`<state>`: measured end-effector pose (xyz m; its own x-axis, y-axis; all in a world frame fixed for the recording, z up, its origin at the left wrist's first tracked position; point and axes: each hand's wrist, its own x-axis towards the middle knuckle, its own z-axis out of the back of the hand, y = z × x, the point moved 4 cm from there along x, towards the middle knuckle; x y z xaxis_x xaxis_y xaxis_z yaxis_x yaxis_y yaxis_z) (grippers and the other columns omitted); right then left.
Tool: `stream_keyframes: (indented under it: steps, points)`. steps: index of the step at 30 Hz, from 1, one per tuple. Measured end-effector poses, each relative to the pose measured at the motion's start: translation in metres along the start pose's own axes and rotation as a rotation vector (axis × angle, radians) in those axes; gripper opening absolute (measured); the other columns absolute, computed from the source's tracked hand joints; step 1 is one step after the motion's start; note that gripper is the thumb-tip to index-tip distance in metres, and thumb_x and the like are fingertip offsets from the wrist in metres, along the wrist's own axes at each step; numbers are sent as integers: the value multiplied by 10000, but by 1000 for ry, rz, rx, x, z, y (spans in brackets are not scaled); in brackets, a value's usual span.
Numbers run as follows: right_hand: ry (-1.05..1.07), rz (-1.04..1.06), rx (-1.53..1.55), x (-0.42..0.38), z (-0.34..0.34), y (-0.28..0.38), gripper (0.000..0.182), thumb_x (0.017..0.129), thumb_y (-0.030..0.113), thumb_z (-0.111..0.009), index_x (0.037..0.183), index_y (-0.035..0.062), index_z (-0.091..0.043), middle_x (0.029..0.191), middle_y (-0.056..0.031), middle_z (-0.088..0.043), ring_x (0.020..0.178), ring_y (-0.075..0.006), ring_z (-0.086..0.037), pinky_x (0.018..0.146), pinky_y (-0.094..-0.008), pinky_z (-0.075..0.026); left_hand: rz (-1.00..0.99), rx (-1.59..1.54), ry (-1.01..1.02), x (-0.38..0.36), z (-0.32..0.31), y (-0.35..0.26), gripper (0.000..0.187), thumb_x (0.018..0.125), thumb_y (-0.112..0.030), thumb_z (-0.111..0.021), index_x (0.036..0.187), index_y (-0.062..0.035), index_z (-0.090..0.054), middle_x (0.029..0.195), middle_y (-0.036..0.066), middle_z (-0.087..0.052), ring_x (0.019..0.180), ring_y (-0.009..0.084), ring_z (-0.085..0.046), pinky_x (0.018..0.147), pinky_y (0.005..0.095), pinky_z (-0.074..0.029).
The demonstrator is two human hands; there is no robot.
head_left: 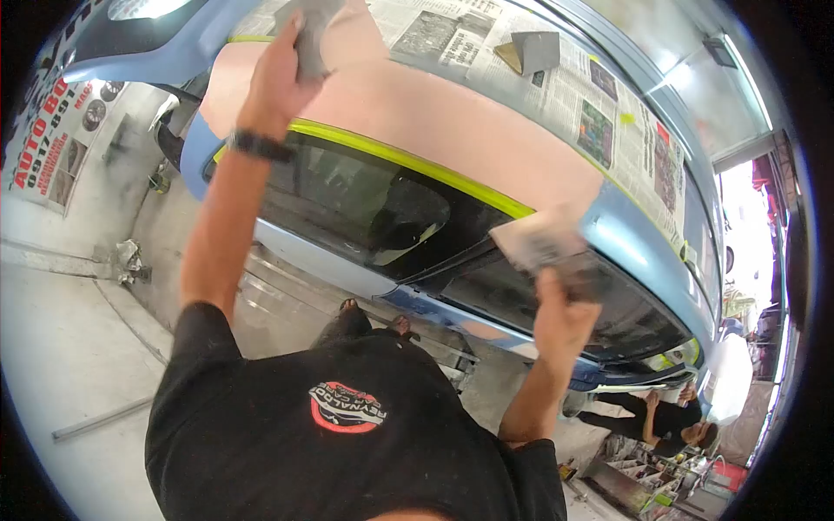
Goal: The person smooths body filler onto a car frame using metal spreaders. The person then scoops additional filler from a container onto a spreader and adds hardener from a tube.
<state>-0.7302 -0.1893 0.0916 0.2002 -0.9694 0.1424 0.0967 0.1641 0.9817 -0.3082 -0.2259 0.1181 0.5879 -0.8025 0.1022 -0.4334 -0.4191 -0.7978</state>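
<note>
Black shirt cloth (pixel 287 460) sits closest to me, below both sets of fingers. My left hand (pixel 280 82) pinches a grey sheet (pixel 311 43), with a pinkish piece (pixel 358 39) just beside it; my right hand (pixel 563 317) grips a blurred sheet (pixel 526 239). I can't tell whether either presses on the car. Between my fingers stretches its pink-coated panel (pixel 434 117). I'd judge I'm smoothing that coat; the next move calls for flat, even pressure along the curve. Nearer me, yellow-green tape (pixel 408 161) edges the dark window (pixel 347 195) and could snag. Beyond my fingers lies newspaper (pixel 556 95), a loose grey square (pixel 539 50) on it. Well right of my right fingers is a co-worker (pixel 673 434).
</note>
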Motion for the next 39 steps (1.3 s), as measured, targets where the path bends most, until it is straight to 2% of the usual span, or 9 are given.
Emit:
stream_keyframes:
  steps: [9, 15, 24, 27, 30, 32, 34, 36, 39]
  points:
    - [-169, 249, -280, 22, -11, 28, 301, 955, 7, -551, 1241, -49, -624, 1139, -89, -684, 1062, -161, -602, 944, -287, -439, 189, -100, 380, 161, 79, 45, 375, 1047, -297, -508, 1314, -34, -510, 1266, 142, -609, 1120, 269, -641, 934, 438, -577]
    - [38, 488, -832, 39, -122, 46, 510, 811, -77, -534, 1289, 71, -634, 1216, -177, -640, 1096, -380, -624, 971, -410, -474, 351, -286, 597, 167, 67, 50, 451, 1064, -277, -461, 1385, 31, -389, 1353, 213, -529, 1215, 334, -571, 1028, 507, -523]
    - [-19, 504, -1376, 86, -203, 25, 471, 859, 17, -547, 1290, 181, -643, 1243, -138, -635, 1172, -338, -601, 1064, -605, -374, -621, 886, 605, 103, 27, -5, 592, 879, -184, -705, 1407, -23, -489, 1272, 128, -636, 1168, 253, -606, 989, 341, -493]
    - [-42, 508, -1464, 87, -210, 17, 481, 870, 42, -548, 1311, 216, -629, 1264, -122, -624, 1203, -317, -588, 1073, -688, -312, 471, -621, 615, 124, 27, 30, 480, 938, -145, -622, 1390, -32, -503, 1277, 118, -635, 1144, 239, -612, 989, 341, -499]
    - [-74, 515, -1496, 74, -214, 8, 480, 880, 65, -546, 1323, 234, -620, 1299, -111, -595, 1231, -304, -565, 1063, -737, -270, 510, -664, 594, 125, 29, 36, 378, 1010, -151, -514, 1369, -31, -513, 1273, 113, -634, 1132, 235, -617, 997, 347, -505]
    - [-98, 521, -1491, 63, -216, -5, 474, 886, 78, -543, 1325, 239, -619, 1316, -104, -574, 1240, -301, -551, 1058, -759, -244, -245, 389, 582, 80, 17, -7, 364, 1042, -196, -460, 1361, -31, -513, 1277, 113, -626, 1153, 243, -607, 1008, 359, -503]
    - [-124, 533, -1494, 49, -216, -21, 471, 888, 87, -543, 1326, 243, -618, 1316, -101, -565, 1238, -303, -547, 1060, -765, -227, -296, 466, 581, 79, 15, -5, 365, 1055, -218, -441, 1361, -30, -509, 1287, 114, -615, 1178, 246, -594, 1022, 370, -496]
    - [-144, 554, -1500, 38, -216, -31, 454, 892, 96, -541, 1317, 236, -621, 1297, -92, -569, 1221, -300, -553, 1057, -766, -222, 362, -419, 611, 117, 25, 27, 371, 1051, -216, -454, 1367, -27, -502, 1303, 117, -601, 1205, 243, -577, 1038, 380, -484]
    - [-75, 465, -1493, 32, -207, -19, 448, 880, 85, -558, 1300, 222, -629, 1296, -86, -571, 1213, -301, -559, 1054, -763, -227, 529, -649, 584, 123, 27, 35, 373, 1054, -206, -446, 1376, -23, -488, 1322, 121, -585, 1227, 246, -560, 1054, 379, -470]
